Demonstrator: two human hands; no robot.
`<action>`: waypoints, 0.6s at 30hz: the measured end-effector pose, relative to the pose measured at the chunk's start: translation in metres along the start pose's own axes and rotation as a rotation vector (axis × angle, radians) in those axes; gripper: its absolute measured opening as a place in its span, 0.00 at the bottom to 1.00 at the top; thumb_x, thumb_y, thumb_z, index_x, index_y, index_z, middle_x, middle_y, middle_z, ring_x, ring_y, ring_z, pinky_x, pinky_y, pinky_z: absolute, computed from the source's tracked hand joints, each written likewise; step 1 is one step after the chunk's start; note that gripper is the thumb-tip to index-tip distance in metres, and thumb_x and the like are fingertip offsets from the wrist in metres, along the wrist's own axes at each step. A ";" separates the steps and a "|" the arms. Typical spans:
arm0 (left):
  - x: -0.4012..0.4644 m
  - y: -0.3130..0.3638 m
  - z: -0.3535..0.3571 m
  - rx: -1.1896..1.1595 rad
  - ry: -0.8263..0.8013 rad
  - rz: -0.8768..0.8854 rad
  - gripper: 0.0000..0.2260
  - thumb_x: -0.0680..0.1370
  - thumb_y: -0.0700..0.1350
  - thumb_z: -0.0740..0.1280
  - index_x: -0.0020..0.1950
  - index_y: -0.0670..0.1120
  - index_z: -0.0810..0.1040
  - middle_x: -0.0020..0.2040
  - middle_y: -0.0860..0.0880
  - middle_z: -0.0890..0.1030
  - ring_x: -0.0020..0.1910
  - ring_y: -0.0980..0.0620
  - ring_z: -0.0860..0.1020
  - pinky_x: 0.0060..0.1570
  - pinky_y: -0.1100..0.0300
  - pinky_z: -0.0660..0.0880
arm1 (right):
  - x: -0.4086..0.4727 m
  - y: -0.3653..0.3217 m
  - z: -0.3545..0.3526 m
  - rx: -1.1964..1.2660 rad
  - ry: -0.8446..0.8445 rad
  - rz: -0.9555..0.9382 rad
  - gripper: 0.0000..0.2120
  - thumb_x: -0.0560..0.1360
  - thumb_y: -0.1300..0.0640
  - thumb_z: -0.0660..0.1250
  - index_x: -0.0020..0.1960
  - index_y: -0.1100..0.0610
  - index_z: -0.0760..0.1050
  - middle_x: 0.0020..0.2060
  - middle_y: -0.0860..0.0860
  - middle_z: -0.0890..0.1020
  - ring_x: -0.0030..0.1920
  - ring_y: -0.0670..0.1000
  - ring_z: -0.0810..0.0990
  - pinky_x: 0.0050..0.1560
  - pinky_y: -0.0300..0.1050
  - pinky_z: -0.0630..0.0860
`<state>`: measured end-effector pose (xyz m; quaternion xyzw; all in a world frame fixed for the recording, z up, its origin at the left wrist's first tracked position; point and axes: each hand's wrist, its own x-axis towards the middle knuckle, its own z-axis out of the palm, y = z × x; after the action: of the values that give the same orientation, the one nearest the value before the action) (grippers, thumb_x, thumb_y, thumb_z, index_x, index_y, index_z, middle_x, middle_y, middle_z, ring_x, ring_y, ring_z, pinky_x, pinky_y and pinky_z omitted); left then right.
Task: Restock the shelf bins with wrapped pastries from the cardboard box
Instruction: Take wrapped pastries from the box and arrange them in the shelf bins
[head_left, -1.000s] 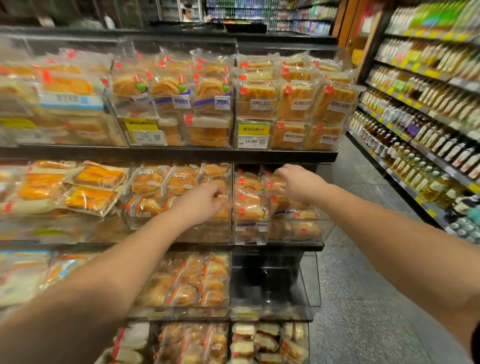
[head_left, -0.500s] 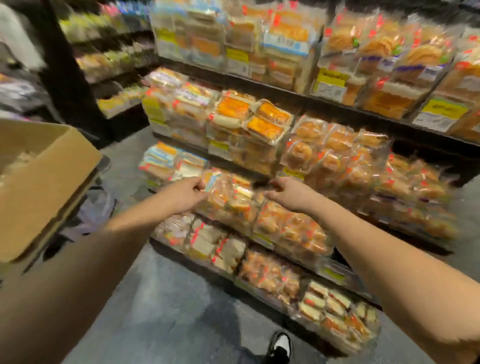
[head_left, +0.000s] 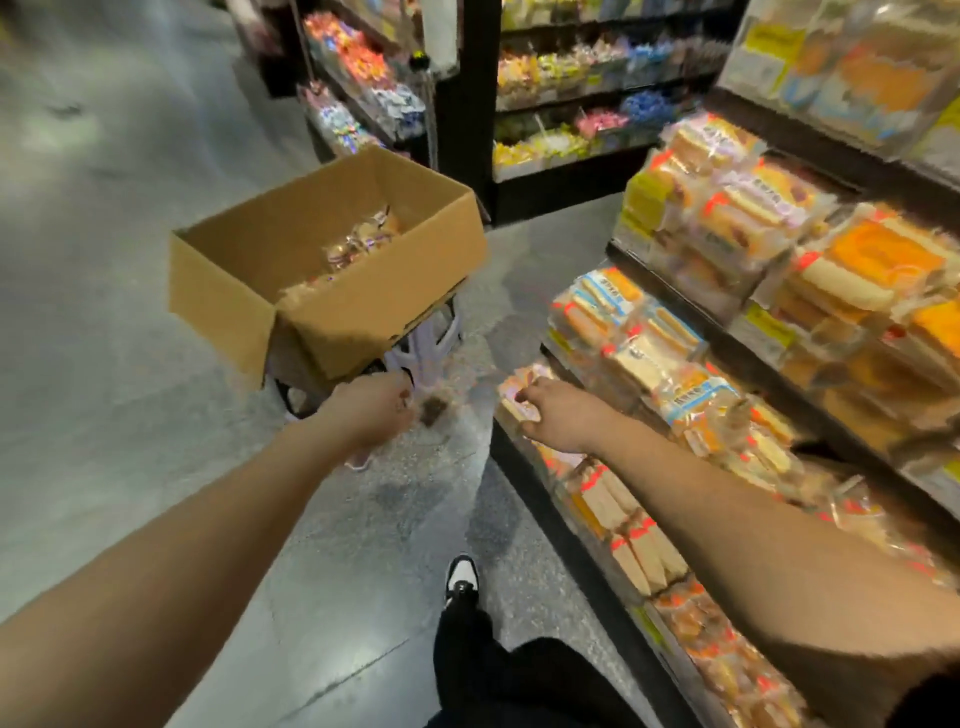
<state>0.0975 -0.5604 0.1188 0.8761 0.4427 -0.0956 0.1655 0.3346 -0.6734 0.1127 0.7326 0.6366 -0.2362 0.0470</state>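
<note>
Head view | left grip (head_left: 371, 410) curled, empty, below cardboard box (head_left: 332, 270) | right grip (head_left: 553, 415) loose, empty, beside shelf pastries (head_left: 649, 353)

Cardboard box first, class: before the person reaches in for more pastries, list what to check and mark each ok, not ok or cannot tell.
1. Cardboard box open on top: ok.
2. Wrapped pastries left inside: ok.
3. Left hand free to grab: cannot tell, fingers curled and blurred.
4. Right hand free: cannot tell, it lies against the shelf packets.
5. Box steady on its stand: cannot tell, mostly hidden.
</note>
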 end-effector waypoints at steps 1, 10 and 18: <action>0.006 -0.013 -0.003 0.007 0.004 -0.023 0.07 0.82 0.50 0.61 0.47 0.48 0.72 0.41 0.47 0.76 0.41 0.46 0.78 0.36 0.53 0.74 | 0.020 -0.009 -0.002 -0.010 -0.012 -0.032 0.25 0.81 0.48 0.63 0.74 0.58 0.67 0.67 0.58 0.71 0.67 0.60 0.71 0.64 0.50 0.70; 0.111 -0.117 -0.063 -0.067 -0.009 -0.167 0.16 0.81 0.53 0.61 0.66 0.47 0.74 0.62 0.47 0.75 0.58 0.46 0.75 0.56 0.52 0.74 | 0.194 -0.055 -0.050 -0.009 -0.108 -0.141 0.24 0.82 0.48 0.61 0.75 0.56 0.66 0.70 0.56 0.71 0.67 0.59 0.72 0.63 0.51 0.72; 0.196 -0.204 -0.098 -0.334 0.085 -0.289 0.06 0.81 0.48 0.62 0.50 0.50 0.78 0.44 0.51 0.81 0.40 0.54 0.79 0.37 0.57 0.78 | 0.308 -0.075 -0.105 0.048 -0.003 -0.134 0.18 0.82 0.51 0.61 0.70 0.56 0.71 0.66 0.54 0.75 0.54 0.55 0.76 0.48 0.42 0.68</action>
<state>0.0503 -0.2645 0.1065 0.7674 0.5797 -0.0067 0.2739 0.3169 -0.3405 0.0976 0.6891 0.6782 -0.2550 0.0145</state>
